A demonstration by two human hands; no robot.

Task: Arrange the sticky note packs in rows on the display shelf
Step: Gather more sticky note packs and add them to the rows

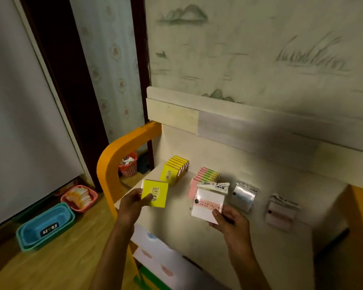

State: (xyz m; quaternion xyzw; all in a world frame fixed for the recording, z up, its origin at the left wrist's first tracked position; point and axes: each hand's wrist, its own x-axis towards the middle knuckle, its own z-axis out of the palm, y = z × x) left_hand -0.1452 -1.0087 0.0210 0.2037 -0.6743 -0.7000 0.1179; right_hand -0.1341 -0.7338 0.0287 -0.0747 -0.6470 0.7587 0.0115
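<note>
Left hand (132, 203) pinches yellow "2207" sticky note pack (154, 192) over display shelf (249, 231) near-left edge, w/ right hand (228, 219) gripping clear-wrapped white pack (209, 203) just right, near yellow row (175, 172) & pink-green row (205, 176).

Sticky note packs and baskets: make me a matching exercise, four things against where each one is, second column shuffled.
Things:
1. yellow pack marked 2207
2. white pack with pink band
3. row of yellow packs
4. blue baskets

Places:
A. standing on the shelf, at its back left
B. on the floor, left of the shelf
C. held in the right hand
D. held in the left hand

Pairs: 1-D, 2-C, 3-A, 4-B
</note>
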